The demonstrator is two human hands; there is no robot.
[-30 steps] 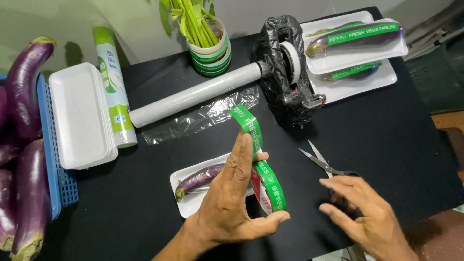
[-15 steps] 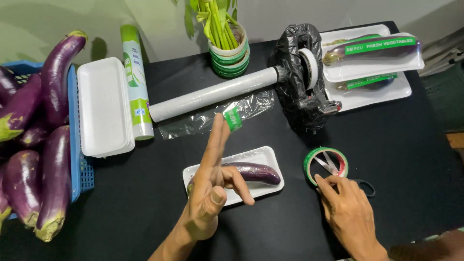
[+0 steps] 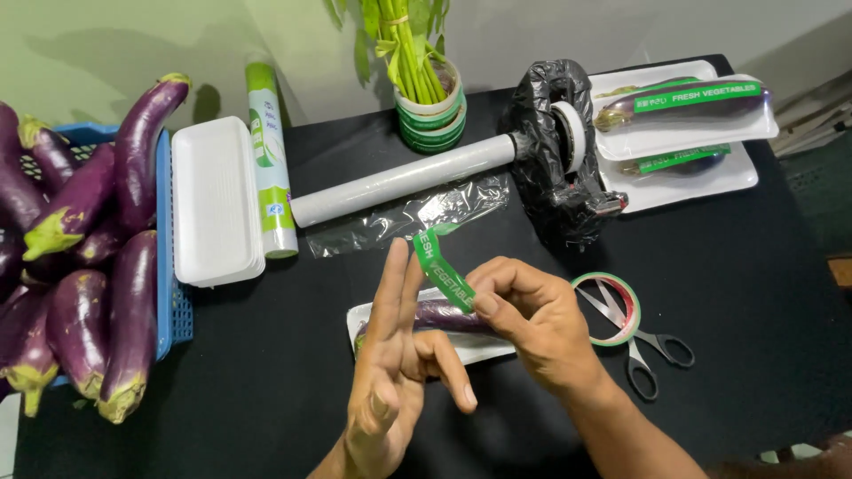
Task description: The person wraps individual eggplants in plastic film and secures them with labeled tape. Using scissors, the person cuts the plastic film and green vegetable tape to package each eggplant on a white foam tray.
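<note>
The tape strip slants from upper left to lower right, pinched between both hands: left fingertips, right grip, above the eggplant (mostly hidden) on its tray.

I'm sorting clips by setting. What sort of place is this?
Likely a small produce-packing table. A blue basket of eggplants, stacked foam trays, a cling film roll and wrapped trays show it; both hands hold green tape.
</note>
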